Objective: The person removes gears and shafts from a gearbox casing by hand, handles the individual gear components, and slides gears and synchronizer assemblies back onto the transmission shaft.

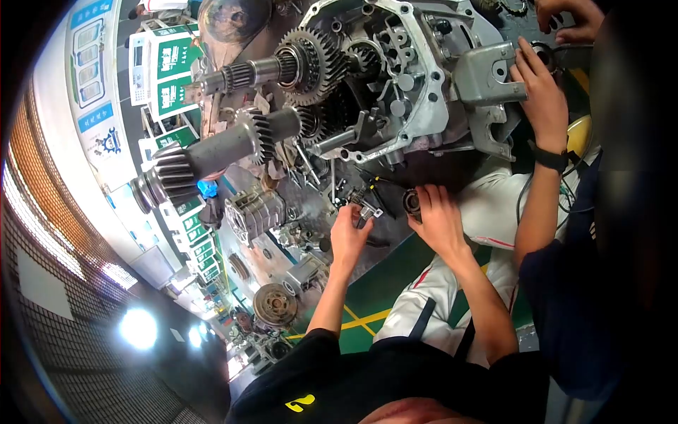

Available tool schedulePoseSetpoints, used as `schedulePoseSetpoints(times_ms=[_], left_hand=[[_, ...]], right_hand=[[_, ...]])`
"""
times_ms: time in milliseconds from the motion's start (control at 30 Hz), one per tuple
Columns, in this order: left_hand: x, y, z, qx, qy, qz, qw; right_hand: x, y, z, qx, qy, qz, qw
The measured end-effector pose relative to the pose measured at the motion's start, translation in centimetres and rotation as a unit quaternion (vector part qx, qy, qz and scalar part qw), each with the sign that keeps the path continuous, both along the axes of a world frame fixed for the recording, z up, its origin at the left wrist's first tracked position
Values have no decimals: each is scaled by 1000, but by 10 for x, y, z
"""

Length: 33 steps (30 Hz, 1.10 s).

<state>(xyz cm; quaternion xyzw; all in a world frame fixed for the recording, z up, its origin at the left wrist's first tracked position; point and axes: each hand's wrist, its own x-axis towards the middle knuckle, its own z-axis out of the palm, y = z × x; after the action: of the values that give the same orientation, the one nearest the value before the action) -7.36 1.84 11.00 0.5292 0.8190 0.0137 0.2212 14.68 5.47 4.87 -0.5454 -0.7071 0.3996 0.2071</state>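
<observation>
Workbench | ribbed casing | round metal disc | loose parts

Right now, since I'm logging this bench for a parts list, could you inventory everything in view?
Gear shafts: two, grey, left of housing
Housing: one, silver-grey, top centre
Bracket: one, silver-grey, upper right
Other hands: two, bare, upper right
Wristband: one, black, upper right
Ribbed casing: one, grey, left of centre
Round disc: one, brownish, below casing
Panels: several, green-and-white, upper left
Lights: several, white, lower left
Loose parts: too many to count, mostly grey, centre
Ring-shaped part: one, dark, at right fingertips
Small metal part: one, silver, at left fingertips
Black shirt: one, bottom
Left hand: one, bare, centre
Right hand: one, bare, right of centre
</observation>
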Motion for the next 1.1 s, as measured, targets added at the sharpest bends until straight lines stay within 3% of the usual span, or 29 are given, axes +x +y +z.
schedulePoseSetpoints(times_ms=[133,467,600,800,967,1100], left_hand=[[20,-17,-3,25,6,-56,998],[35,-40,-31,1,-3,15,1000],[41,-46,-38,50,-1,19,999],[64,-50,-37,61,-6,72,995],[87,-49,-45,102,-17,82,991],[98,-56,-47,116,-17,99,988]], right_hand=[[-6,0,-4,24,-22,-37,999],[-11,6,-10,44,-60,-35,997],[-10,6,-12,63,-15,-69,996],[-7,18,-6,86,-82,-91,989],[-3,24,-9,94,-169,-34,980],[17,28,8,63,-104,-17,992]])
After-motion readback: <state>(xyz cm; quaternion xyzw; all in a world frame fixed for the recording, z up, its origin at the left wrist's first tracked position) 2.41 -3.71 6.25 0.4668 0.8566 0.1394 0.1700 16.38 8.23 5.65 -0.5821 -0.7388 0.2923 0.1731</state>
